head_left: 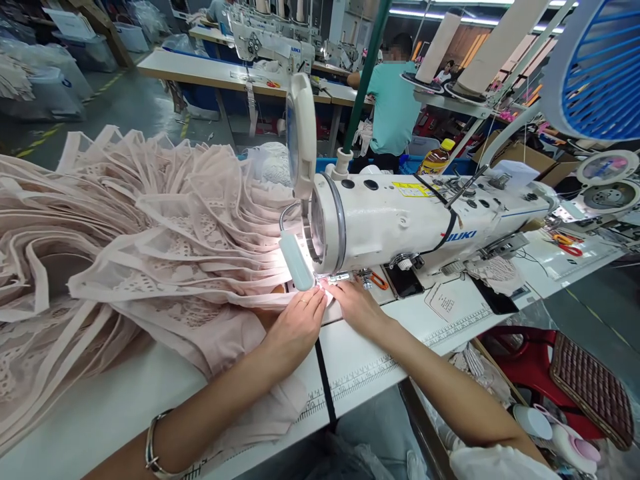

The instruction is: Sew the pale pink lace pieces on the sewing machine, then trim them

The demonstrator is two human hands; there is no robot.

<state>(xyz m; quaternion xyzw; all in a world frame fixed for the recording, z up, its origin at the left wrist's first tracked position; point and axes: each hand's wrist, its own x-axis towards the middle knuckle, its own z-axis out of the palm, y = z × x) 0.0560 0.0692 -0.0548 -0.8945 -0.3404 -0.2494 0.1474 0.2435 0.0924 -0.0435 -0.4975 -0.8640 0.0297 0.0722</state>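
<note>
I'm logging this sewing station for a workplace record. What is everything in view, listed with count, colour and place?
sewing machine: one, white, on the table, centre right
lamp: one, white, lit, at the machine's head
pink lace fabric: one large pile, pale pink, left on the table, an edge running to the needle
table: one, white, with a printed ruler along its front edge
scissors: one pair, orange handles, far right on the table
thread cones: two, cream, upper right
fan: one, blue and white, top right
red stool: one, lower right
co-worker: one, teal shirt, behind
left hand: flat on the fabric, ring, bracelet on wrist
right hand: fingers on the fabric at the needle
</note>
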